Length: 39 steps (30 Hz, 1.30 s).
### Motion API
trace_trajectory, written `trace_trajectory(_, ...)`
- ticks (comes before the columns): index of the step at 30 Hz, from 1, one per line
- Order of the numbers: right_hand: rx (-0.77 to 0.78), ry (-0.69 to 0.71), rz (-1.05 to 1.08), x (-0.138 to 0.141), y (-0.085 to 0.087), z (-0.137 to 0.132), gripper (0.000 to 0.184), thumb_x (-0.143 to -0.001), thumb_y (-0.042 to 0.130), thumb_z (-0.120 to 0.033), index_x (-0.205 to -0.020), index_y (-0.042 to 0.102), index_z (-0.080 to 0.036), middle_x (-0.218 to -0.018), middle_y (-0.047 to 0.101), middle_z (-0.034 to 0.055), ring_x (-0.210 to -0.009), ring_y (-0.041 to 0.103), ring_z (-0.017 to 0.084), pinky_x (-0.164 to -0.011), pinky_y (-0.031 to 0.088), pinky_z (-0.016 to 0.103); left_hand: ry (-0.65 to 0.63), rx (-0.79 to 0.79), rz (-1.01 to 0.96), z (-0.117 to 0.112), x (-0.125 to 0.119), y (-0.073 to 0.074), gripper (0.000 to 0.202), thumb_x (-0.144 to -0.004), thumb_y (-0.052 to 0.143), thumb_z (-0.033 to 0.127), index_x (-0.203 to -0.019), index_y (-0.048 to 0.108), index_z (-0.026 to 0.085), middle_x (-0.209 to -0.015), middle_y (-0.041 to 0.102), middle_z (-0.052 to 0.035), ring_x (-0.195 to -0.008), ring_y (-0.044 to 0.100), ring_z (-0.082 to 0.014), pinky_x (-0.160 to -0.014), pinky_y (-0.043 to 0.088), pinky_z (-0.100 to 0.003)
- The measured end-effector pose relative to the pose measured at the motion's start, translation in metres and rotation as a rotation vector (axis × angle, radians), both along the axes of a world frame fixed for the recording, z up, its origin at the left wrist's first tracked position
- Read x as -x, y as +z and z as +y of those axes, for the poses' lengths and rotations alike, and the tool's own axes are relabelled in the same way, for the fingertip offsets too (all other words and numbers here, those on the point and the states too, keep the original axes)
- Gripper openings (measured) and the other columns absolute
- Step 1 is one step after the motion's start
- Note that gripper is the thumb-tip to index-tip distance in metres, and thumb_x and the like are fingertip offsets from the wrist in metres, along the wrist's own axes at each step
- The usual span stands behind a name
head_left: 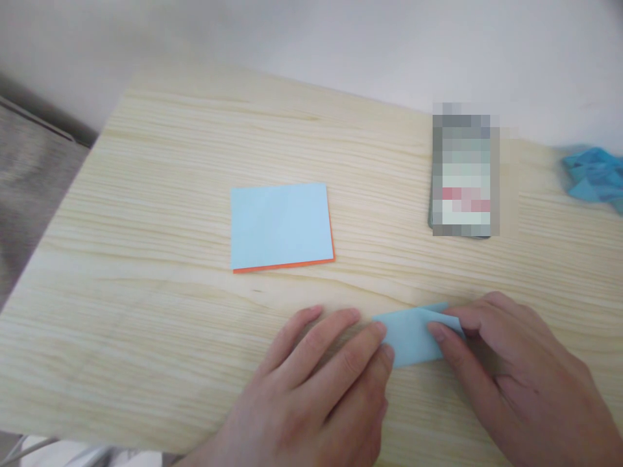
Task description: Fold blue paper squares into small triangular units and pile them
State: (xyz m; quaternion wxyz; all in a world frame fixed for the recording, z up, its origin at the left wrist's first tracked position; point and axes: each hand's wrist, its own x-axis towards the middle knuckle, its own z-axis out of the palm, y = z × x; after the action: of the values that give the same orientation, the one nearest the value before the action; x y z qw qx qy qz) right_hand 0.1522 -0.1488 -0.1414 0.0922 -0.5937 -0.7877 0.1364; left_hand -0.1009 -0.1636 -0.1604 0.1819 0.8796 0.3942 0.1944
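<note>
A narrow folded piece of light blue paper (pixel 411 337) lies on the table between my hands. My left hand (pixel 321 383) rests on the tabletop with its fingers extended, and two of its fingertips press down the paper's left end. At the other end, my right hand (pixel 520 376) pinches a raised flap between thumb and forefinger. The underside of that flap and the right tip of the paper are partly hidden by my right fingers.
A stack of paper (pixel 281 224), light blue on top with orange beneath, lies left of centre. Behind my right hand is a phone-like device (pixel 462 175), its screen blurred out. Crumpled-looking blue folded paper (pixel 594 174) sits at the far right. The wooden table (pixel 146 227) meets a white wall.
</note>
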Motion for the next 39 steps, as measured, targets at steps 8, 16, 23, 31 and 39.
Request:
trace_trajectory(8, -0.062, -0.098, -0.029, 0.005, 0.001, -0.001, 0.02, -0.095, 0.063, -0.042, -0.087, 0.065, -0.024, -0.081, 0.064, 0.0015, -0.075, 0.059, 0.019, -0.071, 0.039, 0.035, 0.034, 0.011, -0.021, 0.001, -0.003, 0.0, 0.035, -0.092, 0.068, 0.031, -0.126, 0.07, 0.026, -0.139, 0.067, 0.0023, -0.134, 0.054, -0.025, -0.125, 0.031, -0.046)
trace_trajectory(16, -0.111, -0.264, 0.044, 0.009, -0.003, -0.008, 0.022, -0.09, 0.068, -0.046, -0.096, 0.065, -0.025, -0.085, 0.068, 0.0008, -0.076, 0.062, 0.02, -0.073, 0.043, 0.037, 0.056, 0.019, 0.004, 0.0, -0.003, 0.003, 0.034, -0.094, 0.066, 0.034, -0.128, 0.069, 0.032, -0.137, 0.067, 0.007, -0.133, 0.055, -0.0213, -0.13, 0.018, -0.046)
trace_trajectory(23, -0.196, -0.391, 0.079, 0.012, -0.015, -0.015, 0.036, -0.089, 0.07, -0.045, -0.118, 0.061, -0.024, -0.087, 0.066, 0.0009, -0.078, 0.062, 0.021, -0.075, 0.048, 0.038, 0.058, 0.037, 0.015, -0.004, -0.005, 0.008, 0.035, -0.096, 0.063, 0.033, -0.13, 0.068, 0.032, -0.14, 0.065, 0.0047, -0.136, 0.051, -0.0227, -0.13, 0.016, -0.049)
trace_trajectory(31, -0.475, -0.292, 0.136, 0.043, -0.014, -0.038, 0.051, -0.084, 0.077, -0.035, -0.128, 0.057, -0.018, -0.127, 0.062, 0.0155, -0.121, 0.057, 0.033, -0.104, 0.045, 0.053, 0.029, 0.044, 0.039, -0.008, -0.003, 0.009, 0.037, -0.1, 0.056, 0.031, -0.136, 0.063, 0.035, -0.144, 0.062, 0.0026, -0.139, 0.049, -0.0248, -0.128, 0.018, -0.058)
trace_trajectory(39, -0.402, -0.291, 0.136, 0.053, -0.028, -0.049, 0.055, -0.094, 0.062, -0.037, -0.144, 0.045, -0.019, -0.142, 0.056, 0.0177, -0.134, 0.048, 0.036, -0.112, 0.036, 0.058, 0.046, 0.023, 0.028, -0.015, -0.004, 0.013, 0.045, -0.101, 0.052, 0.03, -0.146, 0.055, 0.027, -0.147, 0.06, -0.0052, -0.14, 0.047, -0.0266, -0.126, 0.021, -0.061)
